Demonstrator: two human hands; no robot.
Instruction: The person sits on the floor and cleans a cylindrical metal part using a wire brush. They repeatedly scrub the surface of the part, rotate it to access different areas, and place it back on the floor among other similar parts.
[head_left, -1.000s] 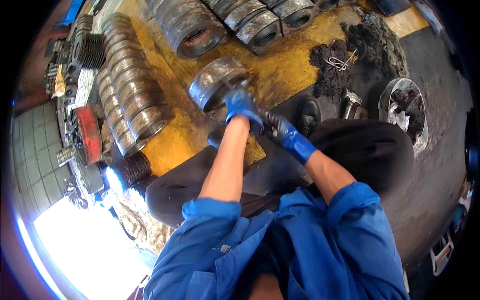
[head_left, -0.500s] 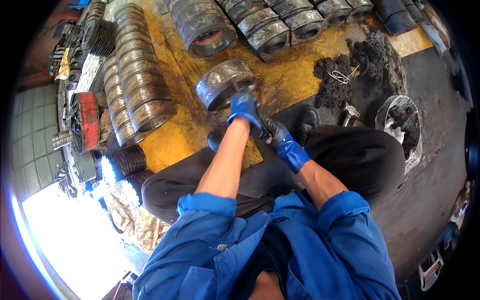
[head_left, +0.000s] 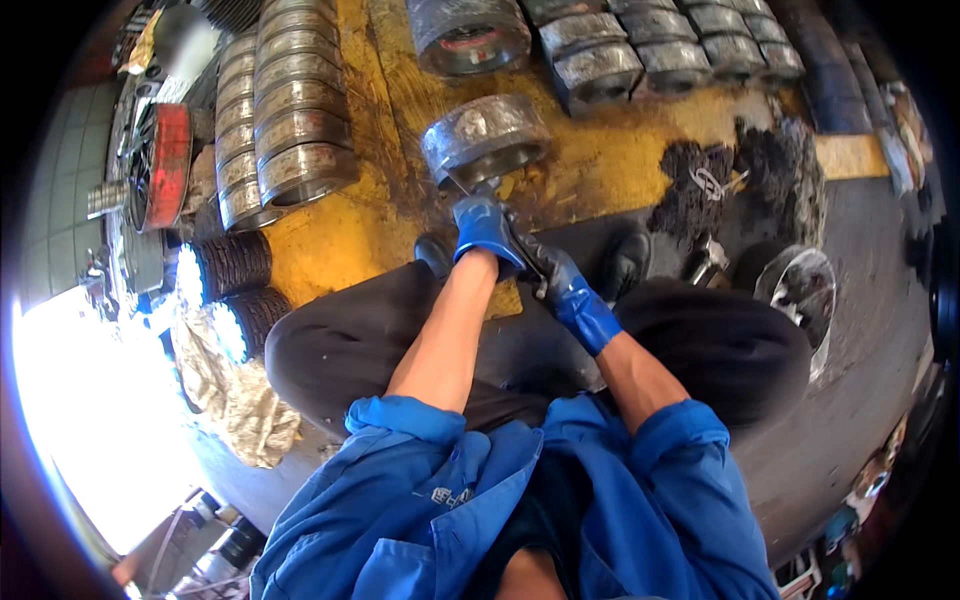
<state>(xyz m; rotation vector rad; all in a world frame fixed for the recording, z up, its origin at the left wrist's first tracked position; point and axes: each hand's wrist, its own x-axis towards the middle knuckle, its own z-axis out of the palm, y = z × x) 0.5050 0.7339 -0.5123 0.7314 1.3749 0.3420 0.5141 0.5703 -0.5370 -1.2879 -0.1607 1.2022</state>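
A thick, worn metal ring lies tipped on the yellow floor just beyond my hands, its dark hollow facing me. My left hand, in a blue glove, is closed close to the ring's near rim. Behind it my right hand, in a black and blue glove, wraps the rear of a long dark tool. Both hands grip this tool, and a thin rod shows ahead of the left fingers at the rim. Its kind is mostly hidden by the gloves.
Rows of metal rings line the left, with more rings at the back. Dark shavings with bent wire lie right. Near my right knee are a hammer-like metal tool and a round container. A red-rimmed wheel stands left.
The view has shifted, so the ring and rows sit differently in the picture. Both hands keep their grip on the tool; the left stays near the ring's rim.
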